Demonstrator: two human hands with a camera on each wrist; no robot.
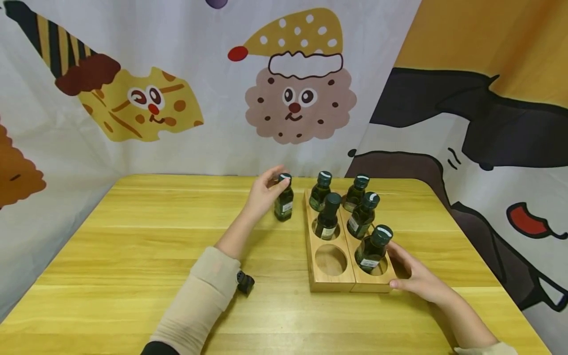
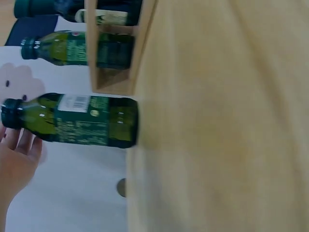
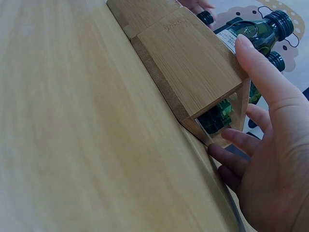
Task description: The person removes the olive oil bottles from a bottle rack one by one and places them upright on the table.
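A small dark green glass bottle [image 1: 284, 206] with a dark cap stands upright on the table, left of the wooden rack [image 1: 330, 286]. My left hand [image 1: 263, 191] has its thumb and fingers around the bottle's neck and cap; in the left wrist view the fingers [image 2: 25, 142] show beside the neck. My right hand [image 1: 414, 276] grips the rack's near right corner. In the right wrist view its thumb [image 3: 258, 63] lies along the top edge and the other fingers bend at the open side. Several similar bottles [image 1: 370, 251] stand in the rack; its front left hole [image 1: 331, 260] holds none.
The rack is two wooden blocks set side by side on the light wooden table [image 1: 133, 276]. A cloth [image 1: 213, 108] printed with cartoon food hangs behind the table's far edge. A small black device [image 1: 245, 283] sits at the left wrist.
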